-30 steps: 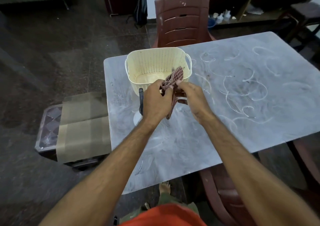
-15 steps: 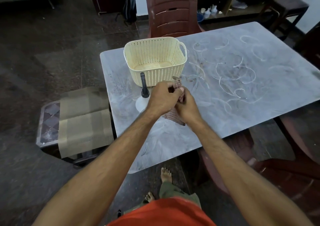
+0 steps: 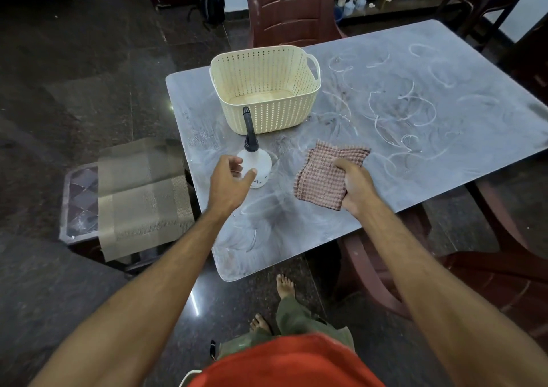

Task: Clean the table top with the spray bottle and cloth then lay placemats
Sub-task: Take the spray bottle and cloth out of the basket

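Left hand: our left hand [image 3: 229, 179] is spread loose beside the bottle [image 3: 255, 164], holding nothing.
Right hand: our right hand [image 3: 357, 185] pinches the folded cloth [image 3: 323, 173] at its near edge, just over the table [image 3: 415, 161].
Bottle: upright near the basket [image 3: 267, 87]; we judge it light, smooth plastic, best wrapped round the body below the black nozzle.
Cloth: soft and limp; we would bunch it under the palm.
Mats: the mats [image 3: 142, 194] wait on a stool left of the table, thin and floppy.
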`<state>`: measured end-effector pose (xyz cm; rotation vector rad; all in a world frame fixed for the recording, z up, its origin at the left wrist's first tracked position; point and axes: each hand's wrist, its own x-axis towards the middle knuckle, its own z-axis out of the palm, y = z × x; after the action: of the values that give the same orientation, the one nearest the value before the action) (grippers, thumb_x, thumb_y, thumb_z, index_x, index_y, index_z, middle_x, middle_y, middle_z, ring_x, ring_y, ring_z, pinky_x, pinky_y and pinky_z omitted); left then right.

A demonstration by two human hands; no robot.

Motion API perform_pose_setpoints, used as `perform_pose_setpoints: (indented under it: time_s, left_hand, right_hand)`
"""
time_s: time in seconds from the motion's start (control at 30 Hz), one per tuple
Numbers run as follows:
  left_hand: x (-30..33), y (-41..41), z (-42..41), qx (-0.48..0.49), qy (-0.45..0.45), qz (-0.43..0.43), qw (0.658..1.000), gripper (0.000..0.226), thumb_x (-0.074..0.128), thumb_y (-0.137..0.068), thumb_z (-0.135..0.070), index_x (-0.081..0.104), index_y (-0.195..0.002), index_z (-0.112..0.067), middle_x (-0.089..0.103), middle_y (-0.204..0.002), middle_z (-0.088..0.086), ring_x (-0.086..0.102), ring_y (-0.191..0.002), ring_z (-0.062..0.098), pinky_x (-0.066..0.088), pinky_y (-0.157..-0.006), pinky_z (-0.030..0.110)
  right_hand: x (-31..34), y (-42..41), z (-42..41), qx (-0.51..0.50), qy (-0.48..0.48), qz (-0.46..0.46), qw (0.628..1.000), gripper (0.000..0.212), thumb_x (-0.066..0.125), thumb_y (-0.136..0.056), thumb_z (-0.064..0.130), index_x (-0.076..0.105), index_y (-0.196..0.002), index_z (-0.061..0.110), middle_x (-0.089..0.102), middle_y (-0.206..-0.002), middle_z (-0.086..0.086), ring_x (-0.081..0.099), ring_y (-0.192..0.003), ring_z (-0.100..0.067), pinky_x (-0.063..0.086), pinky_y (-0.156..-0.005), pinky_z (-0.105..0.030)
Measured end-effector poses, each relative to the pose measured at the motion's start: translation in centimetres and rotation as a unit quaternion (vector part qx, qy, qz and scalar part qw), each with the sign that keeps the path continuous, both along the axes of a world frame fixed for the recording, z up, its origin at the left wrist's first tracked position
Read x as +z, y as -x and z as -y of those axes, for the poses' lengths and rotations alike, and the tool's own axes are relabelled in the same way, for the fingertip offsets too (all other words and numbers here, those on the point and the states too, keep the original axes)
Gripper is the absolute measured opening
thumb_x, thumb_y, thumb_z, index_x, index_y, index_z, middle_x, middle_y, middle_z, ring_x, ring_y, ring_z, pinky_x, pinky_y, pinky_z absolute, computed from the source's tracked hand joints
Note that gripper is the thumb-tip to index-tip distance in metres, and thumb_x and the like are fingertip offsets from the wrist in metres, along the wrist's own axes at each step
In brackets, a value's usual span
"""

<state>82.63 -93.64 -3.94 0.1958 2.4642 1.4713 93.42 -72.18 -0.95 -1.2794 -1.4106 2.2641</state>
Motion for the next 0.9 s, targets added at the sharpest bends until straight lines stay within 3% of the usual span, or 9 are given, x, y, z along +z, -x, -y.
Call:
perform_pose_setpoints:
  time_s: [0.13, 0.23, 0.33, 0.37, 0.43, 0.5, 0.63, 0.73, 0.9]
  left_hand:
    - [-0.8, 2.6, -2.0, -0.039, 0.026, -0.008, 0.999, 0.070, 0.079, -0.082, -0.030, 0.041, -0.138, -0.009, 0.050, -0.134, 0.006, 0.051, -0.115, 0.017, 0.042, -0.092, 0.026]
    - [-1.2, 4.5, -3.3, -0.054, 0.026, -0.015, 0.998, 0.086, 0.081, -0.079, -0.033, 0.032, -0.145, -0.010, 0.043, -0.146, 0.007, 0.045, -0.130, 0.021, 0.039, -0.106, 0.033]
    - [-1.7, 6.2, -4.0, -0.053, 0.008, 0.000, 0.999, 0.095, 0.083, -0.077, -0.035, 0.027, -0.151, -0.012, 0.042, -0.150, 0.007, 0.040, -0.137, 0.021, 0.034, -0.113, 0.037]
    - [-1.9, 6.7, -4.3, -0.053, 0.002, -0.005, 0.999, 0.094, 0.083, -0.077, -0.033, 0.028, -0.150, -0.012, 0.047, -0.144, 0.007, 0.045, -0.133, 0.021, 0.037, -0.111, 0.037]
    - [-2.2, 7.3, -4.8, -0.059, -0.018, -0.026, 0.998, 0.083, 0.082, -0.079, -0.026, 0.034, -0.144, -0.006, 0.058, -0.111, 0.001, 0.057, -0.101, 0.014, 0.047, -0.094, 0.032]
    - [-2.6, 7.2, -5.4, -0.059, -0.047, -0.040, 0.996, 0.070, 0.079, -0.083, -0.017, 0.039, -0.140, -0.005, 0.053, -0.091, -0.005, 0.052, -0.080, 0.007, 0.045, -0.078, 0.018]
    - [-3.0, 6.3, -6.7, -0.002, -0.064, -0.079, 0.995, 0.055, 0.073, -0.088, -0.016, 0.045, -0.134, -0.005, 0.055, -0.107, -0.008, 0.054, -0.083, 0.006, 0.040, -0.074, 0.002]
    - [-2.5, 5.5, -7.2, 0.051, -0.079, -0.082, 0.992, 0.038, 0.072, -0.090, -0.029, 0.054, -0.118, -0.011, 0.057, -0.095, -0.014, 0.053, -0.074, -0.004, 0.043, -0.072, 0.013]
    - [-1.0, 2.7, -5.7, 0.166, -0.067, -0.105, 0.978, 0.032, 0.067, -0.092, -0.041, 0.059, -0.094, -0.011, 0.061, -0.079, 0.006, 0.054, -0.071, 0.009, 0.050, -0.068, 0.027]
  right_hand:
    - [-0.3, 0.2, -0.6, 0.008, -0.018, -0.009, 1.000, 0.009, 0.057, -0.098, 0.008, 0.066, -0.096, 0.006, 0.073, -0.093, -0.009, 0.072, -0.082, -0.023, 0.060, -0.064, -0.038]
    - [-0.9, 0.4, -1.0, 0.023, -0.029, -0.002, 0.999, 0.009, 0.058, -0.098, 0.008, 0.067, -0.096, 0.006, 0.073, -0.095, -0.009, 0.072, -0.087, -0.024, 0.060, -0.077, -0.045]
    - [-1.6, 0.6, -1.7, 0.035, -0.027, 0.003, 0.999, 0.008, 0.059, -0.098, 0.009, 0.066, -0.098, 0.007, 0.073, -0.098, -0.009, 0.072, -0.090, -0.024, 0.059, -0.079, -0.045]
    - [-1.8, 0.8, -2.0, 0.037, -0.024, 0.004, 0.999, 0.008, 0.059, -0.098, 0.009, 0.066, -0.099, 0.007, 0.073, -0.099, -0.009, 0.072, -0.091, -0.024, 0.059, -0.079, -0.045]
    - [-2.2, 1.1, -2.8, 0.041, -0.017, 0.005, 0.999, 0.008, 0.058, -0.098, 0.010, 0.066, -0.099, 0.008, 0.073, -0.100, -0.008, 0.072, -0.091, -0.023, 0.059, -0.077, -0.044]
    - [-2.5, 1.2, -3.5, 0.046, -0.011, 0.007, 0.999, 0.009, 0.058, -0.098, 0.010, 0.066, -0.101, 0.008, 0.074, -0.100, -0.008, 0.073, -0.090, -0.022, 0.060, -0.075, -0.043]
    - [-3.5, 1.5, -5.0, 0.066, 0.001, 0.018, 0.998, 0.011, 0.058, -0.098, 0.010, 0.066, -0.104, 0.007, 0.073, -0.104, -0.009, 0.072, -0.094, -0.023, 0.060, -0.072, -0.041]
    - [-4.3, 1.8, -5.7, 0.082, 0.009, 0.028, 0.996, 0.011, 0.058, -0.098, 0.008, 0.067, -0.103, 0.007, 0.073, -0.106, -0.010, 0.072, -0.096, -0.025, 0.059, -0.073, -0.042]
    - [-5.0, 2.4, -5.9, 0.110, 0.012, 0.046, 0.993, 0.014, 0.057, -0.097, 0.006, 0.065, -0.109, 0.003, 0.071, -0.108, -0.013, 0.071, -0.096, -0.027, 0.060, -0.079, -0.047]
